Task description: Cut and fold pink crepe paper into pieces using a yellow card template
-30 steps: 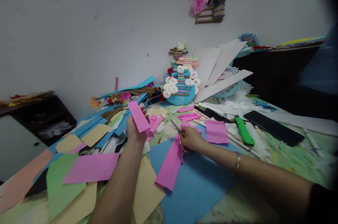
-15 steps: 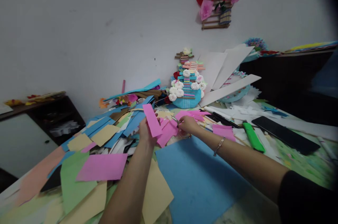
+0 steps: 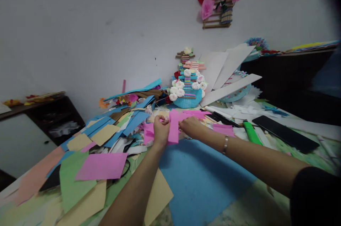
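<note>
Room: white wall behind a cluttered craft table (image 3: 298,162), with a wooden wall rack of red and pink paper flowers (image 3: 218,0) hung high on the right.

Head view, surface: a large blue paper sheet (image 3: 202,179) lies under both forearms; a flat pink paper rectangle (image 3: 102,166) rests on green and tan sheets to the left, and a heap of blue paper strips (image 3: 128,119) is piled beyond it.

Head view, left hand: the left hand (image 3: 160,130) is curled closed, pinching the upper left edge of the upright pink paper strip (image 3: 174,127).

Head view, right hand: the right hand (image 3: 189,126) has its fingers closed on the same strip from the right side; no scissors are visible in it now, though part of the palm is hidden.

What changed: a second ago the hands were apart, the left holding a pink strip raised and the right gripping small scissors beside another pink piece. Now both hands meet on one strip, held just above the far edge of the blue sheet.

Reading: cutting looks paused; the work in hand seems to be folding or aligning the strip.

Nearby: a green marker-like tool (image 3: 252,133), a black flat phone-like slab (image 3: 285,133) and a blue paper basket of white paper roses (image 3: 188,92).
</note>
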A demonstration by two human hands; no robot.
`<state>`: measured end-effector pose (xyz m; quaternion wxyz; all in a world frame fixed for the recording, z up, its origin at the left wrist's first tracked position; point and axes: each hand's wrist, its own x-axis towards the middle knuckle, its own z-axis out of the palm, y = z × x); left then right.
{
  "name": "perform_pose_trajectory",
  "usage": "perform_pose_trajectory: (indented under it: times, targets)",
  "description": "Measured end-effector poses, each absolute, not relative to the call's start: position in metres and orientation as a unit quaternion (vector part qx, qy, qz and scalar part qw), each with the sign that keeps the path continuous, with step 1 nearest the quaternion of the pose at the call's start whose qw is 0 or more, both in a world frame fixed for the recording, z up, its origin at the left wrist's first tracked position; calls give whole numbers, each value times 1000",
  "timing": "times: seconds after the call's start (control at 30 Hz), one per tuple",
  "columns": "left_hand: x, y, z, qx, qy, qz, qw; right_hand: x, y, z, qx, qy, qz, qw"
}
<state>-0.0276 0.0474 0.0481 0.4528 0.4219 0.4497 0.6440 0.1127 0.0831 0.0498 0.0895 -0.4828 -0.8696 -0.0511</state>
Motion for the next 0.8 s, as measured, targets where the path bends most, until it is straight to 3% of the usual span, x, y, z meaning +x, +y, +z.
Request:
perform_pose_trajectory:
  times: [0.17, 0.3, 0.63, 0.8]
  targets:
    - [-18, 42, 41, 503, 465, 609, 399, 164, 58, 60, -494, -833, -38, 246]
    - [3, 27, 37, 556, 449, 595, 368, 187, 17, 50, -451, -834, 24, 316]
    - [34, 1, 30, 597, 461, 562, 339, 204, -4, 20, -468, -730, 360, 344]
    - [38, -6, 26, 595, 474, 551, 344, 208, -7, 19, -457, -680, 457, 346]
